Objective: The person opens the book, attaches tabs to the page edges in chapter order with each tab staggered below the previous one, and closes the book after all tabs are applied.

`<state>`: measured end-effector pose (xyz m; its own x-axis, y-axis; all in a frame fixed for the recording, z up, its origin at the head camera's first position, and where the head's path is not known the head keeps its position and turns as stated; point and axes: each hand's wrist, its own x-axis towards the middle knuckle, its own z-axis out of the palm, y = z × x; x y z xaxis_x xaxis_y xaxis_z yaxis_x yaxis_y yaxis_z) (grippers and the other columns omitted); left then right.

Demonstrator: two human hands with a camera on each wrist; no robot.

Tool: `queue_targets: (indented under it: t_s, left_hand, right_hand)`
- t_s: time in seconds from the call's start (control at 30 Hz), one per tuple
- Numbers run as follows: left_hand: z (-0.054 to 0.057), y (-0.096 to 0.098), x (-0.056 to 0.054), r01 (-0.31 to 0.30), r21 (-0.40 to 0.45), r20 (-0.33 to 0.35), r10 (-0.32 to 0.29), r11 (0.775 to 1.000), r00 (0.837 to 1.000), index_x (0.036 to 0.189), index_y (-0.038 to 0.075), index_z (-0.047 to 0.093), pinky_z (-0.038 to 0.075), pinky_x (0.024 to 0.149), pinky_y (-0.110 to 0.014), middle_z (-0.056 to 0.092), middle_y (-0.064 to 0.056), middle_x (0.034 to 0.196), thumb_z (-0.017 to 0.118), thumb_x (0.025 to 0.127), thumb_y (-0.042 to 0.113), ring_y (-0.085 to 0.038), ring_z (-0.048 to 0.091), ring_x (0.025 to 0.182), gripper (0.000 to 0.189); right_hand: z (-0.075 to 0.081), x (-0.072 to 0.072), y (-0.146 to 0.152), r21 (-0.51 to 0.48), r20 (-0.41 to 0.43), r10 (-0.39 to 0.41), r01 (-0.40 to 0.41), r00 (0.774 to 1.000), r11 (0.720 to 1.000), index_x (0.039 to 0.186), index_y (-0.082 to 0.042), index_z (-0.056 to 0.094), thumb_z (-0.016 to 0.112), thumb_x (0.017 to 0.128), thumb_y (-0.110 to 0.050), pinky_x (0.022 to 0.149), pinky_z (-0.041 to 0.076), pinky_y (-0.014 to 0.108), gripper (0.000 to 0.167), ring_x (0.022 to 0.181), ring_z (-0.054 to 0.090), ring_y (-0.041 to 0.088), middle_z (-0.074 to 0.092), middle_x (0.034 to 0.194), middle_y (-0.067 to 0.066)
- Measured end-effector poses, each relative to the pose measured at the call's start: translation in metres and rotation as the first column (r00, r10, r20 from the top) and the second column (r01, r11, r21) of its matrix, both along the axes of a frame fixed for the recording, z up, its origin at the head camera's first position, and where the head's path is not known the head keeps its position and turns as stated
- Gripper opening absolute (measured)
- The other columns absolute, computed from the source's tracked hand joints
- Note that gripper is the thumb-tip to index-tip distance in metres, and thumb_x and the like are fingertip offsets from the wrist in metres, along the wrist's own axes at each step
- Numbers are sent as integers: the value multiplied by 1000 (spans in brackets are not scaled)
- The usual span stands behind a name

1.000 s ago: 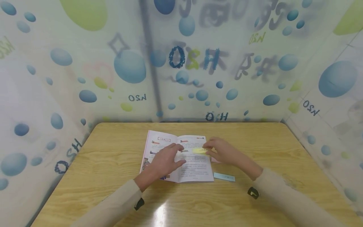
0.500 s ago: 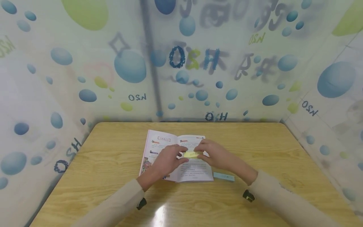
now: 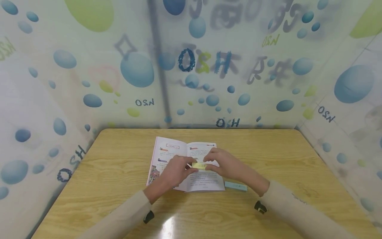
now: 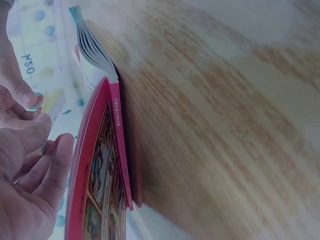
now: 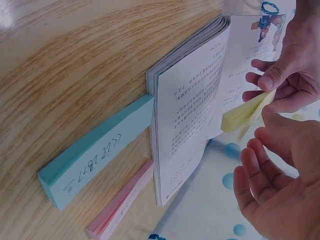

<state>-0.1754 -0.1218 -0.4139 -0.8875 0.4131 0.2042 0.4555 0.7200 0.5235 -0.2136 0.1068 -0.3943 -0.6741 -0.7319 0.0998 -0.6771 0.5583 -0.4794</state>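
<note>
A yellow paper strip [image 5: 247,112], creased and shaped like a sticky note, is raised above the right page of an open book [image 3: 204,182]. My left hand [image 3: 176,169] pinches its left end between thumb and fingers. At the other end, my right hand [image 3: 228,164] touches the strip with its thumb. A gap shows between that thumb and the forefinger, and the other fingers are loosely bent. Handwriting on the strip is faint in the head view. In the left wrist view the book's red cover [image 4: 90,150] faces the camera.
A light blue paper strip [image 3: 235,186] with handwriting sticks out from the book's right edge. Beside it in the right wrist view lies a pink strip [image 5: 120,202]. The wooden table [image 3: 268,142] meets a wall [image 3: 256,113] printed with blue drops.
My right hand has brought the yellow strip leftward to my left hand, which now pinches it. The right finger and thumb have since parted at its end. The book stays in place.
</note>
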Motion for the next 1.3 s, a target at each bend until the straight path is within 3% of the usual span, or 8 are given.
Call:
queue_targets:
  t_s: [0.3, 0.77, 1.3]
  left_hand:
    - [0, 1, 1, -15, 0, 2, 15, 1000, 1000, 111, 5, 75, 56, 67, -22, 75, -9, 103, 80, 90, 20, -12, 72, 80, 26]
    - [-2, 1, 2, -11, 19, 11, 10, 1000, 1000, 106, 6, 76, 55, 67, -20, 75, -6, 98, 81, 89, 17, -11, 71, 78, 21]
    - [-4, 4, 3, -23, 12, -3, 23, 1000, 1000, 107, 6, 76, 56, 67, -21, 75, -8, 101, 81, 89, 18, -13, 72, 79, 22]
  right_hand:
    - [-3, 0, -6, 34, 34, -76, 75, 997, 997, 103, -15, 75, 80, 90, -15, 81, 53, 30, 13, 89, 60, 10, 63, 95, -10]
    - [-8, -4, -5, 64, 54, -65, 62, 996, 996, 105, -13, 76, 80, 90, -15, 79, 53, 30, 15, 89, 61, 11, 64, 95, -9]
    - [-8, 6, 0, 123, -126, -24, 40, 992, 992, 110, -12, 76, 77, 93, -20, 78, 54, 30, 18, 92, 62, 11, 67, 104, -3]
